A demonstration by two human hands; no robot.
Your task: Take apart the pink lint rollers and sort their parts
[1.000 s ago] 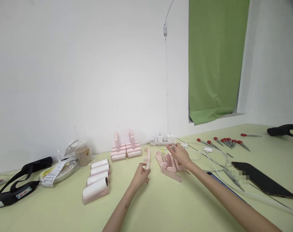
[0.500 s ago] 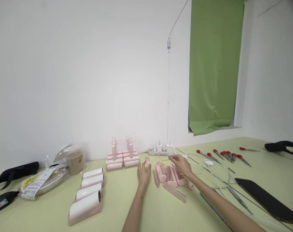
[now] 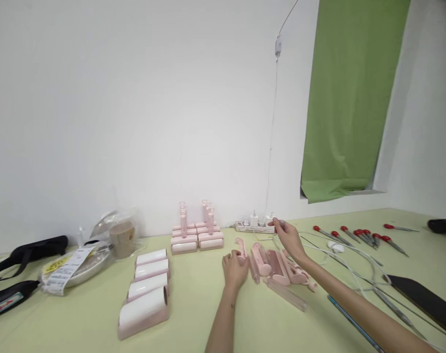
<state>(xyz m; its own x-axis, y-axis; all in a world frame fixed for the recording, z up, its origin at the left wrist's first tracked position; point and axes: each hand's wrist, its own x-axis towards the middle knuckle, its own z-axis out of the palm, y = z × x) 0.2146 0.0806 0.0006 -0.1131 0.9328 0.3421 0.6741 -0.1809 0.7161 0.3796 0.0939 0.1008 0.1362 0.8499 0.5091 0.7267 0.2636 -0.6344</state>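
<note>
My left hand (image 3: 234, 269) is closed around a slim pink handle piece (image 3: 241, 246) whose tip sticks up past my fingers. Just right of it lies a heap of pink lint-roller parts (image 3: 277, 267) on the pale green table (image 3: 79, 314). My right hand (image 3: 288, 235) hovers above the far side of that heap, fingers pinched on a small grey thing that I cannot make out. A clear pink cover (image 3: 287, 294) lies in front of the heap.
Several white paper rolls (image 3: 146, 287) lie in a row at the left, and a stack of pink rollers (image 3: 196, 235) stands at the wall. A power strip (image 3: 254, 225), white cables (image 3: 350, 257), red-handled screwdrivers (image 3: 358, 236), a dark tablet (image 3: 427, 301), a cup in a bag (image 3: 120, 235) and black straps (image 3: 22, 267) surround them.
My left hand went from the near table with the handle forward to beside the heap. My right hand lifted from the heap toward the power strip. The view swung left.
</note>
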